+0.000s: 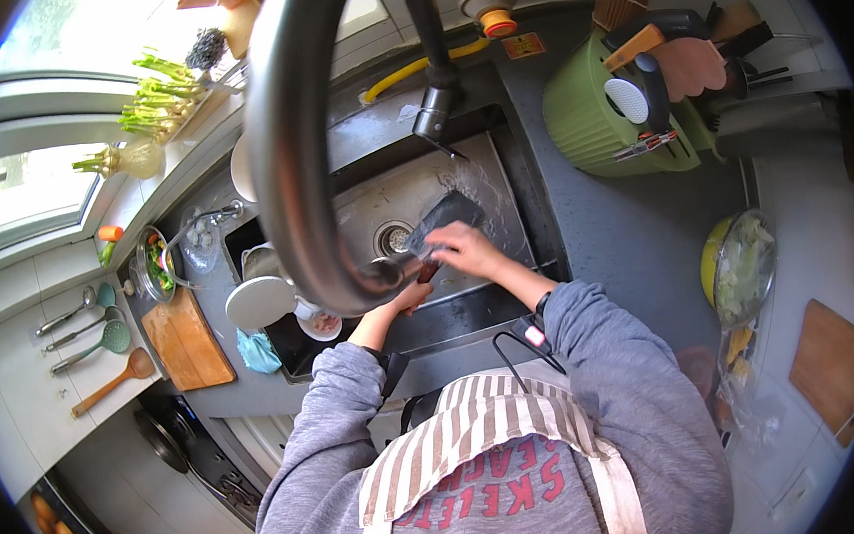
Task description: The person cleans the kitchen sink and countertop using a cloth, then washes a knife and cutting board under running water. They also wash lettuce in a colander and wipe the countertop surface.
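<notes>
My left hand [416, 296] is closed around the brown handle of a kitchen cleaver, below the large faucet arc. The cleaver's broad dark blade [444, 219] lies over the sink basin [362, 208], close to the drain [393, 238]. My right hand [464, 247] is at the blade near its handle end, its fingers bent and blurred; whether they grip it is not clear. Water splashes on the basin floor beyond the blade, under the faucet's spout [431, 114].
The faucet's metal arc [274, 143] looms close to the camera. Left of the basin stand a white plate [259, 303], a bowl with food scraps [320, 325] and a wooden cutting board [186, 339]. A green utensil holder [584, 115] stands right, a covered yellow bowl [713, 256] farther down.
</notes>
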The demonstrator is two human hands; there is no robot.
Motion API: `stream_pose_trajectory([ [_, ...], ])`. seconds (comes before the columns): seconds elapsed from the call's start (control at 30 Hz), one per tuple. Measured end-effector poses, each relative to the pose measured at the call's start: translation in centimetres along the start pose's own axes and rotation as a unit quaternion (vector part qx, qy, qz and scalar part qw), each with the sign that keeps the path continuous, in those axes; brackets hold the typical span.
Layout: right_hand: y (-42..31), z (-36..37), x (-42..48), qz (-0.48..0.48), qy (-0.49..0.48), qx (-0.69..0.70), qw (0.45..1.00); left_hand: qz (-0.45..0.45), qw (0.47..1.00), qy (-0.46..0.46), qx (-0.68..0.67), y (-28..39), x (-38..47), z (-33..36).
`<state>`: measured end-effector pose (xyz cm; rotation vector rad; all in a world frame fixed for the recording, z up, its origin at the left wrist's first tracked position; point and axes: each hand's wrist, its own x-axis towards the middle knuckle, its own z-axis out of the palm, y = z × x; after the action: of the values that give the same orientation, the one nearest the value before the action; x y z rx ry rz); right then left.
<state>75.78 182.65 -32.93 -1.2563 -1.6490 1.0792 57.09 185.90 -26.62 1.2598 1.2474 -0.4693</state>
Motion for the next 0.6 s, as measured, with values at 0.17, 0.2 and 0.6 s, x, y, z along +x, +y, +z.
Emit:
stream_pose_trajectory([
  [0.17,0.2,0.2,0.0,0.007,0.149,-0.078,0.986,0.020,0.988,0.056,0.144,3.4,-2.4,0.5],
  [0.2,0.2,0.3,0.0,0.075,0.206,-0.042,0.975,0.024,0.989,0.048,0.141,3.6,-2.7,0.6],
  [0.6,-1.7,-0.1,1.2,-0.052,0.121,-0.018,0.991,0.088,0.934,0.142,0.316,3.9,-3.9,1.4],
])
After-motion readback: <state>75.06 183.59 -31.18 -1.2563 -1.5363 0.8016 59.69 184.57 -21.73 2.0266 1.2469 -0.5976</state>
